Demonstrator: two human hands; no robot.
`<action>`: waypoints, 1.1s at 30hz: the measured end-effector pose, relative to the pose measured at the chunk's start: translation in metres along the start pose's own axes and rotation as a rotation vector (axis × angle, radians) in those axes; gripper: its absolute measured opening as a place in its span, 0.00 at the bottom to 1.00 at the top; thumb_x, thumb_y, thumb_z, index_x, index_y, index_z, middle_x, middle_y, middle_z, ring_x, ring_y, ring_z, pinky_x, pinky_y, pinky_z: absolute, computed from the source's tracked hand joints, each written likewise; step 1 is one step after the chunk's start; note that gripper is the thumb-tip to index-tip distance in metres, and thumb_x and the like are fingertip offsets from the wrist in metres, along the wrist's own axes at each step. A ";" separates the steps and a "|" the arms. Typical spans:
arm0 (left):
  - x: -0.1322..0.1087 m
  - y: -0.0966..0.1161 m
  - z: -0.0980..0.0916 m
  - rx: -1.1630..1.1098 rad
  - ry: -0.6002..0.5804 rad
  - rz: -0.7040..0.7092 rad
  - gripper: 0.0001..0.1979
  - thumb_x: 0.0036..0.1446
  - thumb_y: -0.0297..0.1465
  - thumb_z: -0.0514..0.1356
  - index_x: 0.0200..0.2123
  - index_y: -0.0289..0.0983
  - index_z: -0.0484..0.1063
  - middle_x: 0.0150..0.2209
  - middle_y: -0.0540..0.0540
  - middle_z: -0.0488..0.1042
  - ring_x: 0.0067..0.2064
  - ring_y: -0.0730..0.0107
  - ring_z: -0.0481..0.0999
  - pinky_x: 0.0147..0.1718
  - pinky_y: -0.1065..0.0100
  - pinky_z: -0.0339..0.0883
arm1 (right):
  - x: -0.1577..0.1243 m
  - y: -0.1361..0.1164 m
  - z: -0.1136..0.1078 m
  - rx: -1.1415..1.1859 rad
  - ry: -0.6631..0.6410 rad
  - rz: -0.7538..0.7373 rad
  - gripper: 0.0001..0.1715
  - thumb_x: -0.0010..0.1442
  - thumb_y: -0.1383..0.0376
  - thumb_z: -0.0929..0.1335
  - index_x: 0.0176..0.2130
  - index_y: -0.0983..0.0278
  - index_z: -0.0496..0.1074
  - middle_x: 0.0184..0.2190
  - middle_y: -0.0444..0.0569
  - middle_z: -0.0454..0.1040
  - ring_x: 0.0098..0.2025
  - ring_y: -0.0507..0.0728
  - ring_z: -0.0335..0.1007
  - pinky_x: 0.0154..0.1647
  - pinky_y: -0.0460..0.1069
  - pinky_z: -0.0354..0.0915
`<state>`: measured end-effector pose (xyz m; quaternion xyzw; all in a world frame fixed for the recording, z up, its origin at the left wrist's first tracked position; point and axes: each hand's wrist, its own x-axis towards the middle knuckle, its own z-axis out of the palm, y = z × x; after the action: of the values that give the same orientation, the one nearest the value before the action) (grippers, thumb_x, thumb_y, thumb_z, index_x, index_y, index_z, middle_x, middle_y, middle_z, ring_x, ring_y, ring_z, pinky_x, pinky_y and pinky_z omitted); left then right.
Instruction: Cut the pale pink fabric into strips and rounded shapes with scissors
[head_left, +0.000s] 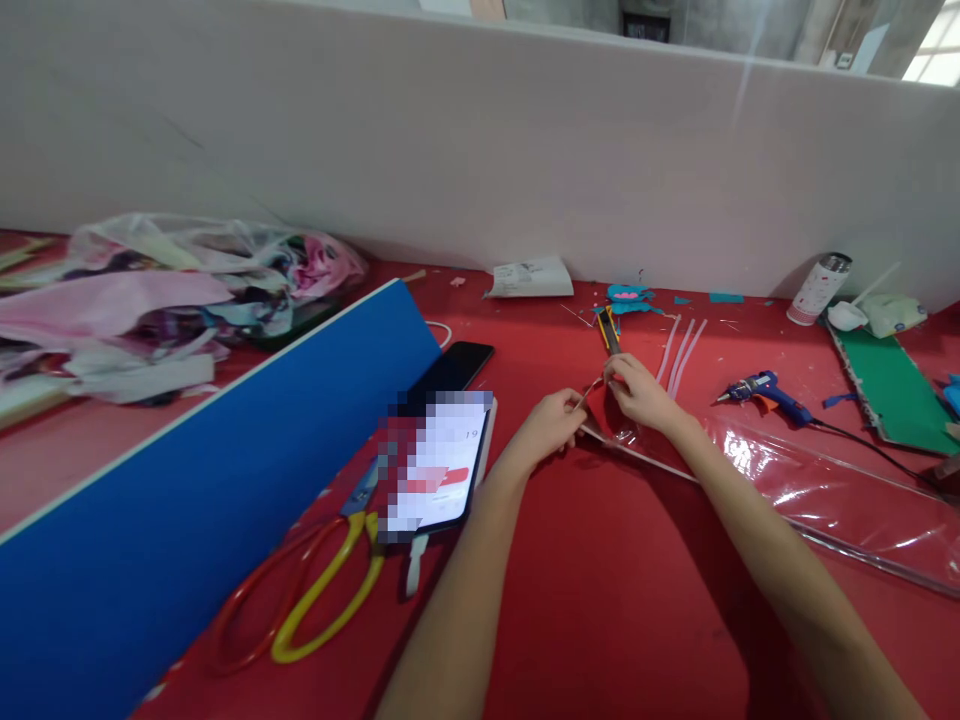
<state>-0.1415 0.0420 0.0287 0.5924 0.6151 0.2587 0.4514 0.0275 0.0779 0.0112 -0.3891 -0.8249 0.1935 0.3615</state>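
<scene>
A long clear plastic sheet (847,500) with a pale edge stretches across the red table from my hands to the right. My left hand (553,425) is closed, pinching the sheet's left end near its pale edge. Close beside it, my right hand (637,388) grips the same end from above, with fingers bent and pressed together. Between the hands the end of the sheet is raised and curved. Just beyond my right hand lies a yellow and black utility knife (608,330). Several thin translucent glue sticks (684,355) rest to its right.
Left of my arms are a lit phone (442,470), a dark phone (469,362) and scissors (330,590), beside a blue board (225,470). A blue glue gun (769,393), a green board (896,385) and a bottle (819,288) stand right. Bagged fabric (172,290) lies far left.
</scene>
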 end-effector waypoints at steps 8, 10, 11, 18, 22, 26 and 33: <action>0.003 0.004 0.007 0.050 0.178 0.045 0.07 0.55 0.33 0.50 0.26 0.40 0.61 0.15 0.53 0.63 0.17 0.71 0.64 0.19 0.72 0.53 | 0.002 -0.005 -0.004 -0.080 -0.107 0.118 0.13 0.60 0.74 0.56 0.41 0.63 0.64 0.45 0.52 0.62 0.48 0.54 0.63 0.51 0.51 0.62; 0.005 0.005 0.005 0.070 0.246 0.076 0.05 0.52 0.31 0.52 0.25 0.39 0.62 0.18 0.52 0.65 0.21 0.69 0.66 0.21 0.71 0.54 | 0.001 -0.007 -0.007 -0.077 -0.115 0.138 0.14 0.61 0.74 0.56 0.42 0.64 0.64 0.45 0.52 0.64 0.49 0.54 0.64 0.52 0.52 0.62; 0.006 0.005 0.004 0.077 0.277 0.095 0.04 0.50 0.30 0.53 0.25 0.39 0.63 0.20 0.51 0.67 0.23 0.68 0.67 0.23 0.71 0.55 | -0.001 -0.009 -0.009 -0.066 -0.112 0.138 0.13 0.62 0.72 0.56 0.44 0.64 0.64 0.46 0.53 0.64 0.51 0.55 0.63 0.54 0.52 0.61; 0.004 0.011 0.005 -0.076 0.241 0.208 0.07 0.50 0.37 0.55 0.26 0.40 0.62 0.18 0.54 0.66 0.20 0.71 0.66 0.20 0.72 0.58 | -0.013 -0.030 -0.015 -0.058 -0.134 0.100 0.40 0.54 0.53 0.69 0.61 0.62 0.55 0.63 0.59 0.55 0.64 0.63 0.52 0.61 0.60 0.54; 0.002 0.014 0.006 -0.185 0.250 0.272 0.10 0.48 0.39 0.58 0.25 0.40 0.62 0.16 0.55 0.64 0.18 0.72 0.65 0.17 0.73 0.57 | -0.010 -0.042 -0.012 -0.094 -0.149 0.143 0.38 0.57 0.58 0.67 0.62 0.60 0.53 0.62 0.58 0.57 0.62 0.62 0.56 0.58 0.60 0.58; 0.001 0.016 0.004 -0.177 0.282 0.302 0.09 0.47 0.37 0.58 0.24 0.39 0.62 0.16 0.54 0.65 0.18 0.73 0.65 0.16 0.74 0.58 | -0.008 -0.052 -0.015 -0.174 -0.177 0.224 0.34 0.59 0.60 0.64 0.62 0.58 0.53 0.60 0.56 0.59 0.58 0.63 0.60 0.54 0.61 0.62; 0.002 0.021 0.009 -0.247 0.337 0.257 0.08 0.44 0.36 0.58 0.24 0.39 0.63 0.17 0.55 0.64 0.18 0.74 0.64 0.15 0.74 0.56 | -0.007 -0.072 -0.020 -0.369 -0.211 0.359 0.37 0.56 0.55 0.64 0.62 0.57 0.51 0.56 0.57 0.63 0.54 0.68 0.65 0.49 0.65 0.65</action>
<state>-0.1229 0.0455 0.0423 0.5548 0.5650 0.4824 0.3745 0.0087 0.0284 0.0648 -0.5660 -0.7971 0.1405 0.1565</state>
